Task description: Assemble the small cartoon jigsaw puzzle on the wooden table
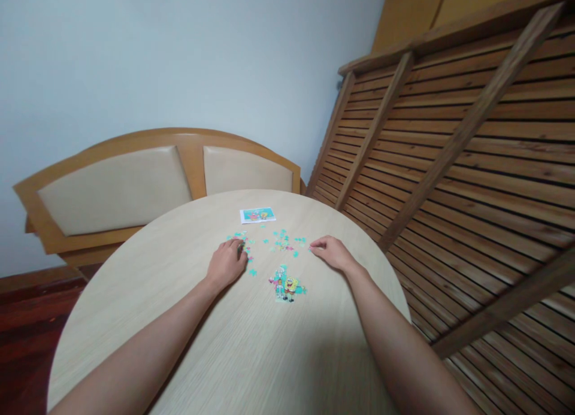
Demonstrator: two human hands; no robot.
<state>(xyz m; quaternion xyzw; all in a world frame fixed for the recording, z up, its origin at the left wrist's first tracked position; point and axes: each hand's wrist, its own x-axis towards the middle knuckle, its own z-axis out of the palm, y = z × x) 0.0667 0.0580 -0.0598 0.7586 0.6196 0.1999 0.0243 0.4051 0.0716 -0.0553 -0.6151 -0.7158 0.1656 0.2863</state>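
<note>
My left hand (227, 261) rests at the left of the loose jigsaw pieces (283, 242), its fingers curled down among them. Whatever lies between its fingertips is too small to make out. At the right edge of the scatter, my right hand (333, 252) pinches a small puzzle piece (310, 248) between thumb and fingers, close to the tabletop. Nearer to me lies a partly joined puzzle (290, 286) with a yellow cartoon sponge, a pink figure and turquoise background. Beyond the loose pieces is a picture card (257, 215) with similar cartoon figures.
Everything lies on a round, pale wood table (215, 361). Behind it stands a wooden headboard (193, 163) with cream panels, against a pale wall (179, 55). A large slatted wooden frame (449, 151) leans along the right side. Dark red flooring (36, 319) shows at the left.
</note>
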